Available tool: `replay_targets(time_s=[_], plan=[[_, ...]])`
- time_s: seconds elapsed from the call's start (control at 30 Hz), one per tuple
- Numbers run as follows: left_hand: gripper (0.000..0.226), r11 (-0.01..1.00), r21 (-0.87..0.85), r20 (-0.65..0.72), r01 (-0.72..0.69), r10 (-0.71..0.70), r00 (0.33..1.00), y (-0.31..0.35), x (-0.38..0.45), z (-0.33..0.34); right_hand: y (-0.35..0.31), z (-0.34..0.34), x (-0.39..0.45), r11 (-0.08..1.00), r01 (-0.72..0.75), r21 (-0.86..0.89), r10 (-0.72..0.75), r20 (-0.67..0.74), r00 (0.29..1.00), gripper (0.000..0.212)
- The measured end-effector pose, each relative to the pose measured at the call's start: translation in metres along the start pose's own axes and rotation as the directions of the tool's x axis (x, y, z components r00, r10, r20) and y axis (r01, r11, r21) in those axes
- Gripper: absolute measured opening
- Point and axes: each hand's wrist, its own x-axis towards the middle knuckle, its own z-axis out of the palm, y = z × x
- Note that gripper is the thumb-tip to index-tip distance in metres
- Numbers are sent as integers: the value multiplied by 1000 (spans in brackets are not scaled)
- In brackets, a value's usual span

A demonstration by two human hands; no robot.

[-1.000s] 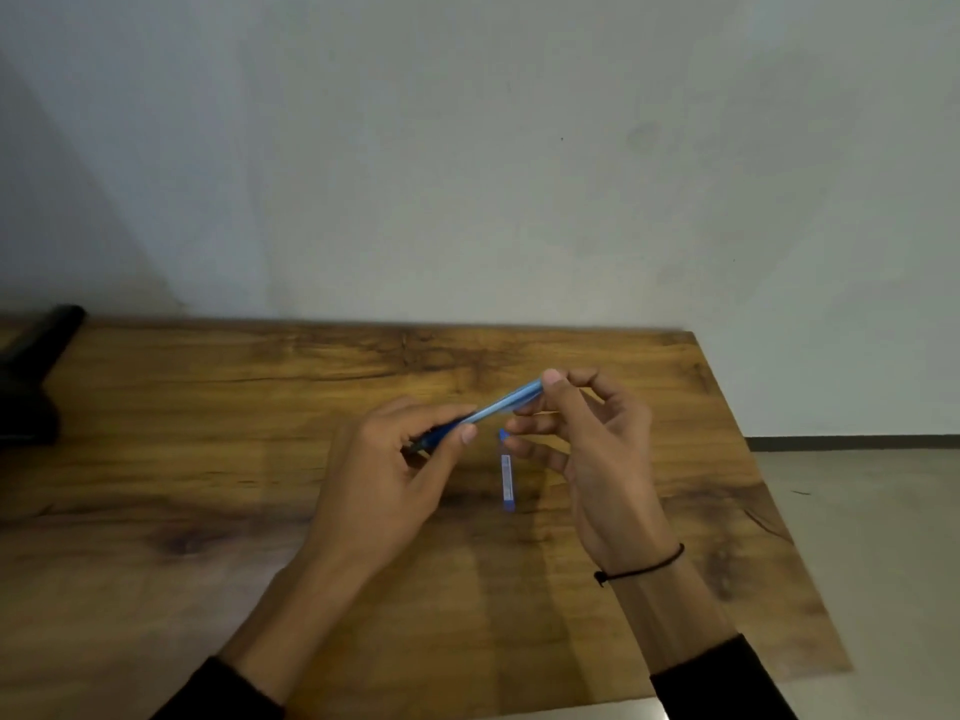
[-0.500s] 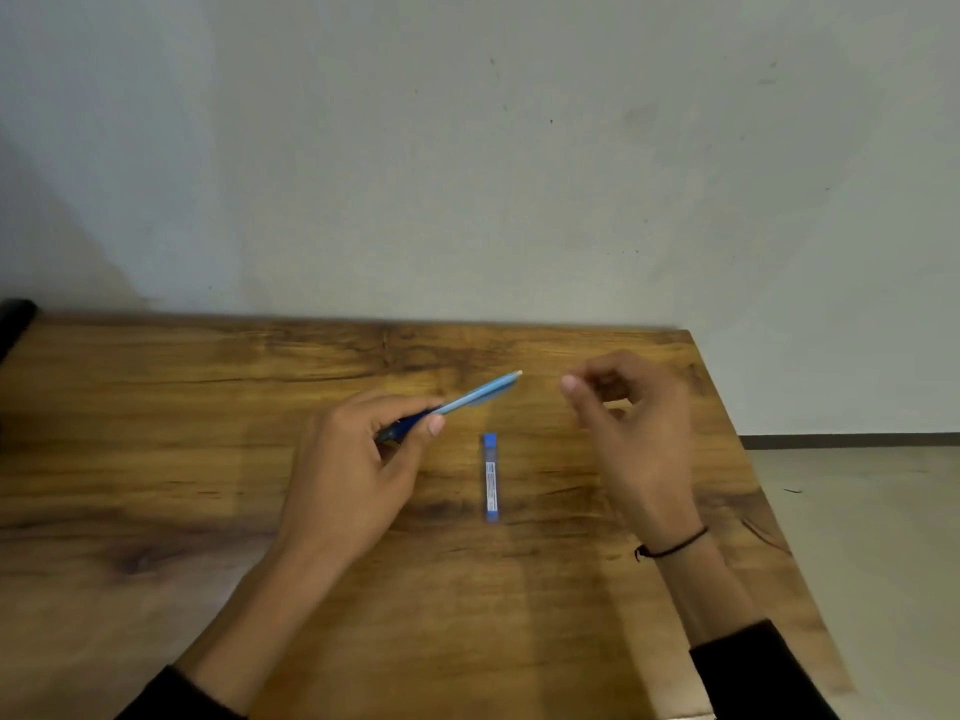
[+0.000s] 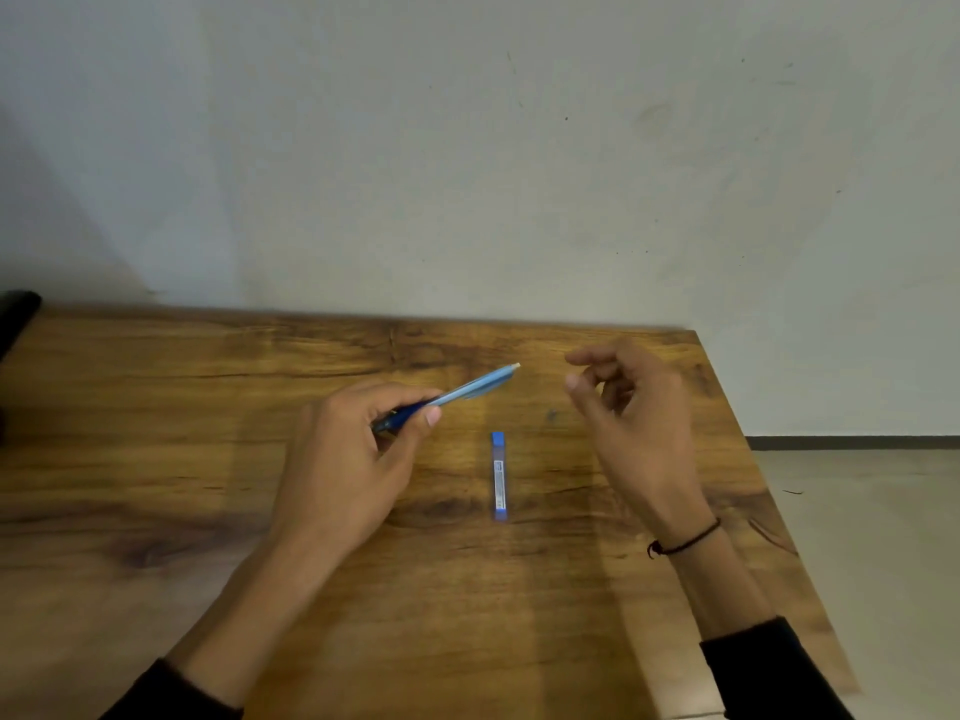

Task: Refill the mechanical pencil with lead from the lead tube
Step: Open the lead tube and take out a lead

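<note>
A second ago both hands met at the back end of the mechanical pencil (image 3: 452,394); now the right hand (image 3: 631,418) has drawn off toward the desk's right edge and hovers there, thumb and forefinger nearly pinched and the other fingers curled. Whether they hold a small cap or eraser cannot be told; a faint dark speck lies on the desk (image 3: 156,459) just left of that hand, too blurred to name. The left hand (image 3: 345,459) grips the pencil by its dark blue front part, above the desk's middle, the pale blue barrel slanting up toward the far edge, its light-coloured end free. Judging by this, the pencil's back is probably being opened, so fetching lead comes next.

The lead tube (image 3: 498,475) lies flat on the desk between the hands, untouched, lengthwise toward the near edge, with blue ends that appear closed. Its contents cannot be seen.
</note>
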Motion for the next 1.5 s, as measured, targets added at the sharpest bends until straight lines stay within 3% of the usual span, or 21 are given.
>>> replay_targets(time_s=[0.1,0.27,0.47,0.67,0.83,0.93,1.07,1.23,1.37,1.43,1.5], plan=[[18,1000,-20,9,-12,12,1000,5,0,1,-9,4,0,979,41,199,-39,-12,999,11],[20,999,-15,60,-45,46,997,11,-2,3,-15,8,-3,941,24,338,-51,72,996,1],[21,999,-29,58,-39,40,998,10,-2,2,-15,12,-5,974,-12,226,-12,104,995,7],[20,999,22,38,-42,41,998,10,-2,4,-11,1,1,990,-56,133,61,-30,998,10],[23,984,178,-8,15,-14,1000,4,0,3,9,-16,4,967,-91,-238,134,174,976,18],[21,959,281,-15,30,-27,1000,2,-2,7,12,-10,-2,921,-52,-385,135,191,972,26],[23,924,383,-7,2,0,1000,1,-6,13,11,-7,-1,920,-62,-386,127,145,981,31],[29,899,439,4,4,-6,1000,0,-8,14,0,-8,-2,970,-71,-234,84,48,995,23],[36,890,455,16,7,-16,1000,-1,-6,14,-24,3,-12,981,-5,-195,19,69,997,21],[39,890,457,27,10,-26,999,-1,-5,13,-36,15,-23,968,13,-251,21,132,991,28],[42,887,462,38,12,-33,999,-1,-3,12,-43,29,-37,903,28,-428,67,205,976,34]])
